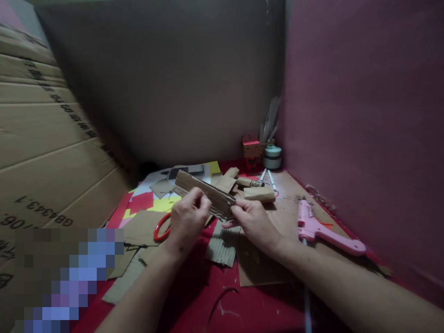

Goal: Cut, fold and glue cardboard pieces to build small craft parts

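Grey wall (pixel 166 83) rises behind the tabletop (pixel 187 286), which is covered in red, and a pinkish wall (pixel 364 101) closes it off along the right. To the left stands a big printed carton (pixel 45 125), its side marked GB4343.1 among other black lettering. Between my two hands, above the middle of the tabletop, is a strip of cardboard (pixel 219 200), tilted so that its left end sits higher, with ragged ridges at its right end. My right hand (pixel 251 219) has that right end pinched between thumb and fingers. My left hand (pixel 189 217) is curled into a loose fist in front of the strip, thumb against the fingers; whether it grips an edge I cannot tell. Just beside it, partly hidden, is an orange-red loop handle (pixel 160 228). Below the strip lies a corrugated piece (pixel 222 252), next to a flat brown piece (pixel 256 270) that runs under my right wrist. Beyond my hands are a folded cardboard piece (pixel 259 194) and two white sticks (pixel 271 180); further left, yellow, red and white papers overlap. Over to the right rests a pink glue gun (pixel 333 236). At the back, a small box figure (pixel 251 150) stands near a pale blue-green pot (pixel 272 158), with a bunch of translucent sticks (pixel 270 121) behind them
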`<state>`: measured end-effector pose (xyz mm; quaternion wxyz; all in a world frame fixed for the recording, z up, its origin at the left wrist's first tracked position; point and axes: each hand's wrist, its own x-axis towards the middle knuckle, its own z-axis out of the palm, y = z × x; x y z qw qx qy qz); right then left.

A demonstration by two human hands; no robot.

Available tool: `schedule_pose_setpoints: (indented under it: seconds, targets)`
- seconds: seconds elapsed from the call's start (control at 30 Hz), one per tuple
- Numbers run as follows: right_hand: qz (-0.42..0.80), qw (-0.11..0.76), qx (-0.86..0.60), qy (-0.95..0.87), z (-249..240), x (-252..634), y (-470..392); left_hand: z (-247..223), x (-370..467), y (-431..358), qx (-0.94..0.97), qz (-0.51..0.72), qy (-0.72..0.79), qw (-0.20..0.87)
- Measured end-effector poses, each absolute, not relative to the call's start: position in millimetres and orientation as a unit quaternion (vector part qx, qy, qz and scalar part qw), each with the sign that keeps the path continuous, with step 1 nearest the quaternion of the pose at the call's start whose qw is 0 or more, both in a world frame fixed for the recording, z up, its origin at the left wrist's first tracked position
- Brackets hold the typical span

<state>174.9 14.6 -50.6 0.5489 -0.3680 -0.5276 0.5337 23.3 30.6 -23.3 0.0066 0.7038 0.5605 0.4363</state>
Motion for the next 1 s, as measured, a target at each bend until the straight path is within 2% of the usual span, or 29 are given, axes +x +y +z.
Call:
schedule_pose_setpoints:
  seconds: [0.1,0.2,0.27,0.4,0.53,0.8,1.0]
  targets:
    - [0.586,0.554,-0.374,-0.459,-47,176,18,-19,2,40,0.633,0.505,0.586,0.032]
    - [0.626,0.56,-0.359,-0.408,-47,176,20,-22,1,40,0.657,0.5,0.561,0.067]
    - [0.637,0.564,-0.347,-0.394,-47,176,21,-26,12,35,0.723,0.478,0.491,0.081]
    - [0.645,0.556,-0.338,-0.4,-49,177,21,-36,35,25,0.845,0.363,0.392,0.034]
    - [0.644,0.535,-0.342,-0.426,-49,178,20,-38,37,25,0.847,0.343,0.406,0.025]
    - [0.652,0.542,-0.352,-0.397,-47,177,20,-31,35,26,0.819,0.38,0.429,0.028]
    - [0.62,0.542,-0.356,-0.442,-49,178,19,-32,38,24,0.791,0.367,0.484,0.073]
